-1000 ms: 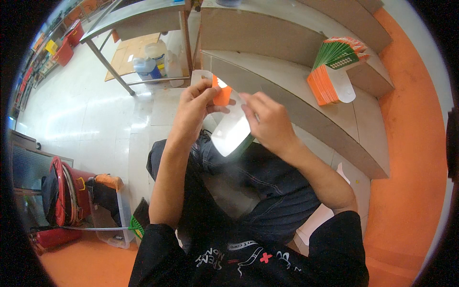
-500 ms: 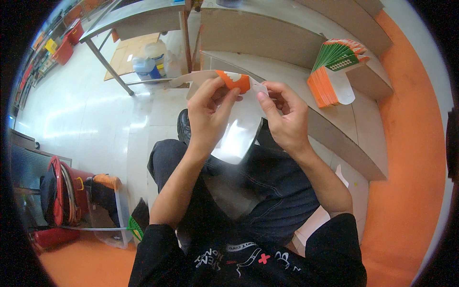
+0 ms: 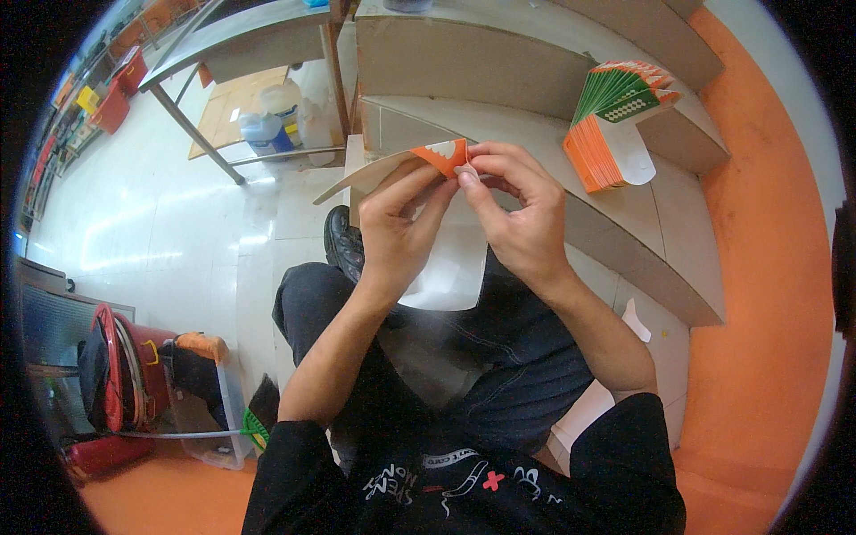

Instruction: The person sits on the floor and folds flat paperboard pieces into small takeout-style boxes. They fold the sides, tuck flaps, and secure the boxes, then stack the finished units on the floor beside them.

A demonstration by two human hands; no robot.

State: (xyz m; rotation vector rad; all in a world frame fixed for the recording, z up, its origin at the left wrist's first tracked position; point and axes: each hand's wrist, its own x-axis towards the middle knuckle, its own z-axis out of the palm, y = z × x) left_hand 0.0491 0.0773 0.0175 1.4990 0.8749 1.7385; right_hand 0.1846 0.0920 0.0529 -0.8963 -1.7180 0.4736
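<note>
Above my lap I hold a partly folded paper food carton [image 3: 448, 278], white inside with an orange and white patterned outside. My left hand [image 3: 399, 216] is closed on its left part, fingers behind the upper panel and thumb inside. My right hand [image 3: 524, 212] pinches a small white tab at the carton's upper right corner, against the orange flap. My two hands nearly touch there. The fingers partly hide the fold. One long panel sticks out to the left beyond my left hand.
A nested stack of orange, green and white cartons [image 3: 596, 159] stands on the step [image 3: 508, 129] at right. A metal table [image 3: 254, 27] and plastic jugs [image 3: 263, 132] are at far left. A red bucket [image 3: 147, 366] and a clear bin [image 3: 201, 406] stand at lower left.
My right hand has moved slightly left, bringing the carton's corner tab in against the orange flap. The left panel now sticks out further and tilts down.
</note>
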